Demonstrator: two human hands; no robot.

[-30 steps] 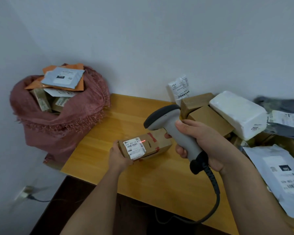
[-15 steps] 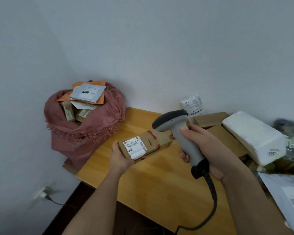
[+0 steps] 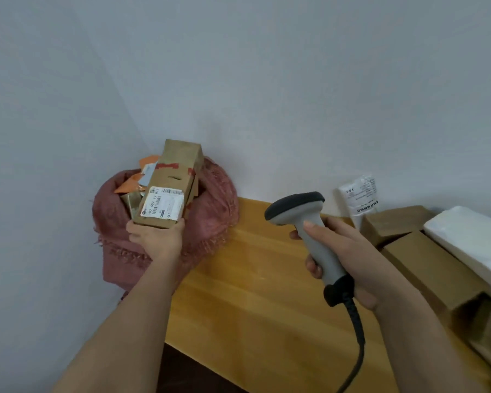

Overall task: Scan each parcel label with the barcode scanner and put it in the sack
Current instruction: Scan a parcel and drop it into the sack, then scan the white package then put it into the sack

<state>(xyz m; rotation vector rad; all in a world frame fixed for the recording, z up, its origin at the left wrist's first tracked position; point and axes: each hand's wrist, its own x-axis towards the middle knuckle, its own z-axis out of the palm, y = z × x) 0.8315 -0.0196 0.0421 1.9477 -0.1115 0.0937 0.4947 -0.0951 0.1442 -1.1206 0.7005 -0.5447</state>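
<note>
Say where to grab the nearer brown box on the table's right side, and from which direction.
Probably across the long side faces of the nearer brown box, coming from above. It lies flat on the table with its top face bare. The white parcel lies close along its far side, so finger room there may be tight; the near-left end also looks open.

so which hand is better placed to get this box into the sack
Left. The left hand already grips the cardboard box over the sack; the right hand holds the scanner above the table.
</note>
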